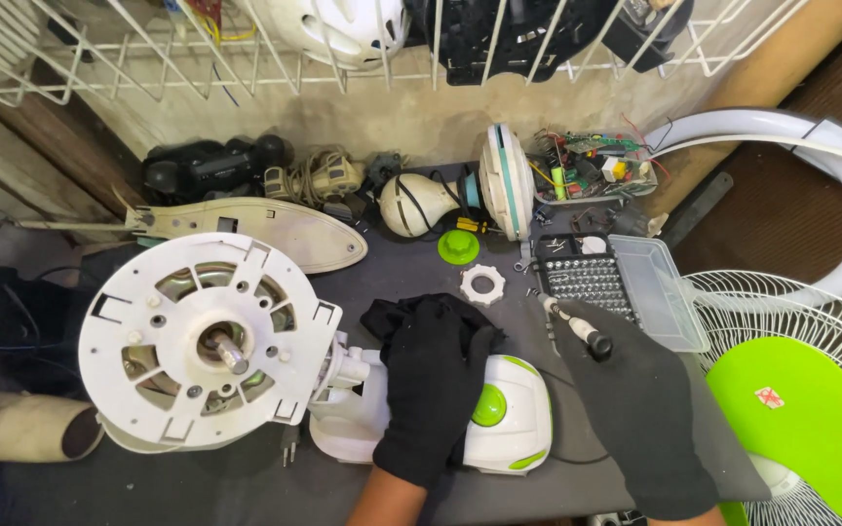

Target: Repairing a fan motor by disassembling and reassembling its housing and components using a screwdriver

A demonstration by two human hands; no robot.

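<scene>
Your left hand (433,390) clamps the fan motor housing (499,414), shaft (229,353) toward nine o'clock; your right hand (640,409) grips a screwdriver (572,326) pointing eleven.

White-and-green fan motor housing (509,414) lying sideways; black-handled screwdriver (577,329) tilted.

Both hands wear black gloves. The left hand (436,385) comes up from the lower edge of the view on a bare forearm, palm down, with its fingers (431,326) pointing away from the body and bent forward over what lies beneath them; the thumb side faces right. The right hand (640,409) enters from the lower right, its back turned up toward the camera and its wrist angled inward. Its fingers are curled in a closed grip, and the thumb and forefinger pinch toward the upper left. The two hands are near each other but apart, the left a little further forward.
</scene>
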